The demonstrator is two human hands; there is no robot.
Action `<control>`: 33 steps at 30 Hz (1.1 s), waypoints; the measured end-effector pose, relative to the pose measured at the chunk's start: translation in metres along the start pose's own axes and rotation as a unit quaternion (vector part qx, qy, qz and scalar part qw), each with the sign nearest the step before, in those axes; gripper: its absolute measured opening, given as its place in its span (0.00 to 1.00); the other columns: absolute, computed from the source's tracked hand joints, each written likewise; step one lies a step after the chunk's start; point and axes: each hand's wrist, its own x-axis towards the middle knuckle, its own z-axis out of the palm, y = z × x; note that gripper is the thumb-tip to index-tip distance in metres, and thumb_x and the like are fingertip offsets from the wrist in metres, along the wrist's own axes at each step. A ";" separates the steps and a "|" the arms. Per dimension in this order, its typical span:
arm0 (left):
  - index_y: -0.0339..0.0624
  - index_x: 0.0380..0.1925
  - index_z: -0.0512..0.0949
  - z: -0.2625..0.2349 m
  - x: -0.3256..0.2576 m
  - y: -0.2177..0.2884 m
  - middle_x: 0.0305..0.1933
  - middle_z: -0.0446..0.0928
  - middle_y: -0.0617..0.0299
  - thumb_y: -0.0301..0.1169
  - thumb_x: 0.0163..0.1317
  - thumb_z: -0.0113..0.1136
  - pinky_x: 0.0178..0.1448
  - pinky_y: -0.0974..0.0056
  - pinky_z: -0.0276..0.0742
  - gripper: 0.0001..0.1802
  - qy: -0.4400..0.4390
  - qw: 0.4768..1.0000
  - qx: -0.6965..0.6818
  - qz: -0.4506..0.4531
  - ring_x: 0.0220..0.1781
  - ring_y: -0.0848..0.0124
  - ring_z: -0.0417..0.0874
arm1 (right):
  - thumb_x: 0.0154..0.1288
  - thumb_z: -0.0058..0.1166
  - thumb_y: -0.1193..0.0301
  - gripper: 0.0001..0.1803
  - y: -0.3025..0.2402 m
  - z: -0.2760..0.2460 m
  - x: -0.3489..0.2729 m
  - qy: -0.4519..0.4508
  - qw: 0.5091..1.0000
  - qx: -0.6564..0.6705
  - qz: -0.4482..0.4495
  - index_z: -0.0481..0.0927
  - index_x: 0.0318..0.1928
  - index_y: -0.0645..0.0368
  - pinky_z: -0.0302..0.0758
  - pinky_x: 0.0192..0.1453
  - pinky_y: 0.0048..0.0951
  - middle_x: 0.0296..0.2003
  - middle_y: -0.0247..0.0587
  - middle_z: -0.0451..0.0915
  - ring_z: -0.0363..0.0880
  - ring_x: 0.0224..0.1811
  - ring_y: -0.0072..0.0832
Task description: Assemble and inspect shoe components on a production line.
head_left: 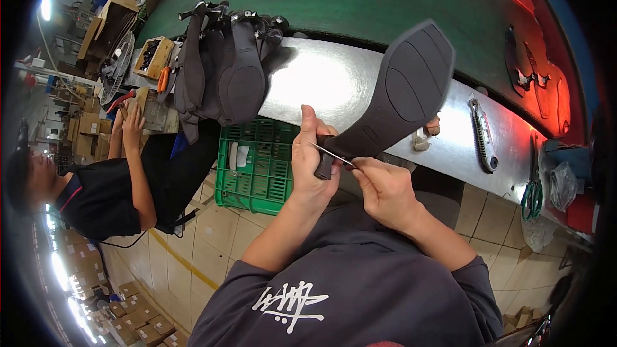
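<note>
1 dark shoe (414,77) is held right of the middle of the frame, its sole turned to view and its toe toward the upper right. Its heel (325,167) is gripped by the left hand (308,162), with the thumb up. A thin metal tool (326,151) is pinched by the right hand (389,191) and is held across the heel; whether they touch cannot be told. The shoe is likely light. Its sole seems stiff, but it could be scratched. It may best be held by the heel and narrow middle. More dark shoes (241,90) are bunched at the upper left.
</note>
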 end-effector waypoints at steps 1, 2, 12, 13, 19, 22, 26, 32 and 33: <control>0.49 0.20 0.65 0.000 -0.001 0.000 0.16 0.66 0.65 0.56 0.71 0.45 0.13 0.73 0.59 0.27 0.014 1.000 -0.001 -0.015 0.10 0.77 0.63 | 0.60 0.57 0.79 0.07 -0.002 0.002 0.000 -0.006 1.000 0.003 -0.002 0.77 0.40 0.64 0.78 0.35 0.36 0.35 0.48 0.82 0.82 0.34 0.45; 0.49 0.20 0.65 -0.002 -0.002 0.001 0.16 0.66 0.65 0.56 0.71 0.45 0.13 0.73 0.59 0.27 0.015 1.000 0.001 -0.015 0.10 0.77 0.63 | 0.60 0.57 0.79 0.08 -0.004 0.004 0.000 -0.011 1.000 0.007 -0.004 0.76 0.41 0.64 0.78 0.35 0.36 0.35 0.48 0.82 0.82 0.33 0.44; 0.48 0.22 0.67 -0.010 0.015 -0.009 0.19 0.71 0.66 0.59 0.68 0.47 0.14 0.74 0.57 0.28 0.068 0.996 -0.026 -0.052 0.13 0.78 0.65 | 0.57 0.58 0.79 0.06 -0.026 0.017 -0.021 -0.133 0.986 -0.020 -0.096 0.75 0.34 0.59 0.74 0.28 0.36 0.23 0.40 0.75 0.79 0.25 0.38; 0.47 0.23 0.69 -0.009 0.014 -0.006 0.21 0.73 0.66 0.58 0.69 0.46 0.15 0.74 0.59 0.27 0.024 0.997 -0.045 -0.052 0.14 0.78 0.66 | 0.56 0.58 0.80 0.07 -0.028 0.021 -0.024 -0.141 0.987 0.017 -0.077 0.75 0.35 0.59 0.75 0.29 0.37 0.24 0.41 0.76 0.79 0.25 0.39; 0.49 0.25 0.73 -0.010 0.007 0.004 0.22 0.75 0.66 0.57 0.70 0.45 0.14 0.73 0.59 0.26 -0.006 0.985 -0.141 -0.104 0.12 0.78 0.65 | 0.64 0.54 0.77 0.04 -0.005 0.005 -0.001 -0.001 0.999 -0.005 0.043 0.72 0.36 0.60 0.73 0.28 0.40 0.24 0.47 0.76 0.78 0.26 0.44; 0.51 0.22 0.71 -0.007 0.006 0.004 0.20 0.72 0.68 0.56 0.71 0.44 0.14 0.74 0.58 0.25 0.043 0.985 -0.111 -0.126 0.11 0.77 0.64 | 0.65 0.53 0.76 0.04 0.000 0.010 0.000 -0.009 0.999 -0.001 0.049 0.70 0.36 0.61 0.72 0.28 0.41 0.24 0.49 0.75 0.78 0.26 0.47; 0.50 0.24 0.75 -0.019 0.012 -0.002 0.16 0.70 0.68 0.59 0.70 0.43 0.14 0.71 0.52 0.27 -0.003 0.993 -0.074 -0.093 0.08 0.75 0.57 | 0.66 0.52 0.76 0.06 -0.003 0.015 -0.002 -0.040 0.998 0.011 0.046 0.69 0.35 0.61 0.72 0.27 0.41 0.24 0.49 0.75 0.78 0.27 0.49; 0.54 0.16 0.63 -0.017 0.011 -0.003 0.14 0.65 0.68 0.53 0.72 0.47 0.11 0.74 0.54 0.26 0.012 0.991 -0.105 -0.084 0.08 0.77 0.60 | 0.67 0.51 0.77 0.05 -0.016 0.010 -0.005 -0.062 0.998 0.001 0.022 0.69 0.34 0.61 0.70 0.28 0.42 0.23 0.48 0.72 0.76 0.26 0.48; 0.53 0.16 0.63 -0.019 0.011 -0.002 0.14 0.65 0.68 0.52 0.71 0.47 0.11 0.73 0.54 0.26 -0.009 0.992 -0.091 -0.086 0.09 0.77 0.61 | 0.67 0.51 0.77 0.05 -0.016 0.010 -0.007 -0.061 0.998 0.001 0.022 0.69 0.34 0.61 0.70 0.28 0.42 0.23 0.48 0.72 0.76 0.26 0.48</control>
